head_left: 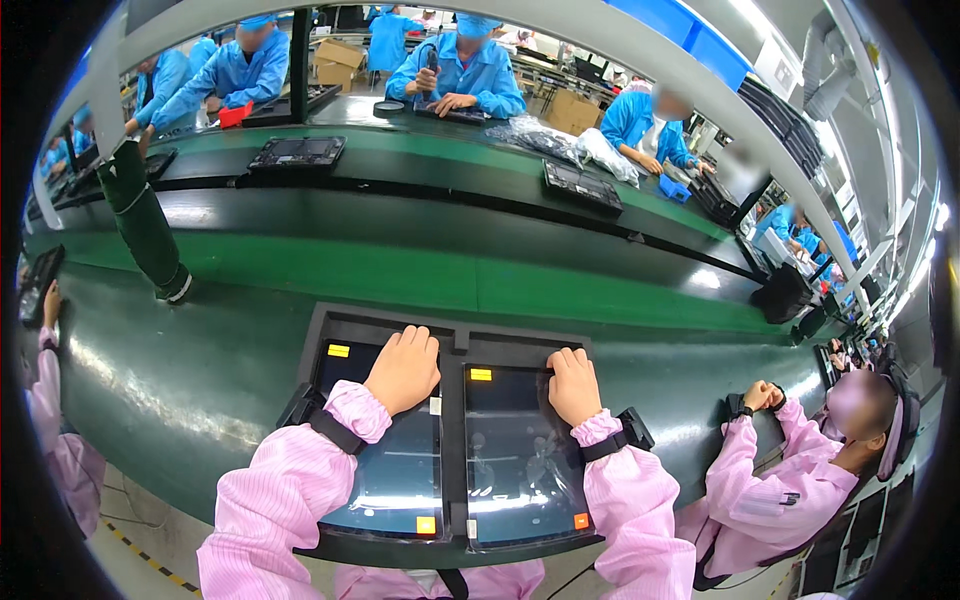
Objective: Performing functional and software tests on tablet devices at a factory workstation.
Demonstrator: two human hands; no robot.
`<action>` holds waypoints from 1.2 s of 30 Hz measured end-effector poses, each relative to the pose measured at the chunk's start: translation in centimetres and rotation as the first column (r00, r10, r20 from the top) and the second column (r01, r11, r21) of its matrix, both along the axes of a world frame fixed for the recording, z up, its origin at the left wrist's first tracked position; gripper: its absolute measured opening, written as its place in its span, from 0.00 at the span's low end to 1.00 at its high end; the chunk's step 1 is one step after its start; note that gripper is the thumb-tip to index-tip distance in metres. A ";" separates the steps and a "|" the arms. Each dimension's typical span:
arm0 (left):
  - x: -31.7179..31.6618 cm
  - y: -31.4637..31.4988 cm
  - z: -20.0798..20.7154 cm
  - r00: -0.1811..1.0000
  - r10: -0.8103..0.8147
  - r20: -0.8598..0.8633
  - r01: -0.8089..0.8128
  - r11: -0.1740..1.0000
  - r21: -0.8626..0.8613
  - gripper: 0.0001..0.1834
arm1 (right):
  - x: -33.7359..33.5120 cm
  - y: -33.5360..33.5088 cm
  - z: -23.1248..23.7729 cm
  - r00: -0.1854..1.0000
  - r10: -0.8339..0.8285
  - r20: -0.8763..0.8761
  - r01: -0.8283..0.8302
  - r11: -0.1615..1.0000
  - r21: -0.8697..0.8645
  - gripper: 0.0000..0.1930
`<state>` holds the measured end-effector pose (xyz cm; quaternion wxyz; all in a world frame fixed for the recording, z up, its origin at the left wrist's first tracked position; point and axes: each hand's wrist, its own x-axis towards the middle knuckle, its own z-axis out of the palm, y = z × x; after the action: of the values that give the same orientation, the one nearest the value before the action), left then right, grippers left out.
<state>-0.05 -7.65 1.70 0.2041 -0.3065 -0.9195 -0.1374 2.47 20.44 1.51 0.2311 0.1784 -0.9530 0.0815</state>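
Note:
Two dark, glossy flat screen panels lie side by side in a black foam tray (455, 335) on the green bench in front of me. The left panel (390, 480) and the right panel (515, 455) each bear a yellow label at the far end and an orange-toned one at the near end. My left hand (405, 370) is closed over the left panel's far right corner, beside the tray's divider. At the right panel's far right corner, my right hand (575, 388) has its fingers curled by the tray rim. Both sets of fingertips are hidden, so whatever they grip does not show.
A green wrapped post (145, 220) rises from the bench at left. Beyond, a second bench carries open device housings (297, 152) and clear plastic bags (560, 140), with people in blue working there. A person in pink (780, 480) sits close on my right; another sleeve shows far left.

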 end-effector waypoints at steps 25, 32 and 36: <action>25.5 -30.3 -6.8 0.847 0.461 0.265 -0.329 0.062 0.942 0.33 | 8.7 -15.8 2.6 0.604 0.131 0.786 0.223 0.919 -0.324 0.29; 25.9 -44.9 -1.8 0.343 0.939 0.008 -0.129 0.038 0.991 0.28 | 10.0 -30.4 4.6 -0.006 0.901 0.434 -0.212 0.423 -0.881 0.25; 24.1 -28.7 6.0 0.689 0.690 -0.222 -0.611 0.717 0.335 0.15 | 9.2 -28.7 7.4 -0.077 0.952 0.295 -0.335 0.254 -0.907 0.20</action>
<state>24.03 -36.38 7.68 0.4258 0.0500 -0.8968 -0.1094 11.64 -8.25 8.90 -0.3325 0.5016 -0.5770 0.5521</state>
